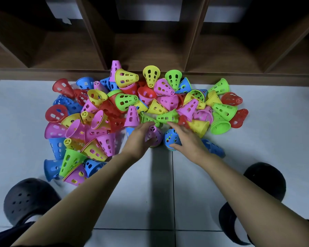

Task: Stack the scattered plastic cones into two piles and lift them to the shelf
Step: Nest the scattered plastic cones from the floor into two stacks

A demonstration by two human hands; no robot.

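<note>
Several perforated plastic cones [125,104] in red, blue, yellow, green and pink lie scattered on the floor against the shelf base. Two short upright stacks stand at the near edge of the heap, one topped by a pink cone [154,134] and one topped by a blue cone [170,138]. My left hand [139,139] reaches over the pink-topped stack, its fingertips at a green cone [147,118] lying on its side; I cannot see whether they grip it. My right hand [185,139] stretches over the blue-topped stack with straight fingers toward another lying green cone [168,117].
A dark wooden shelf [150,50] with open compartments stands right behind the heap. The floor is pale tile [168,193]. My two black clogs [30,198] [264,180] stand left and right of my arms. A loose blue cone [213,147] lies beside my right wrist.
</note>
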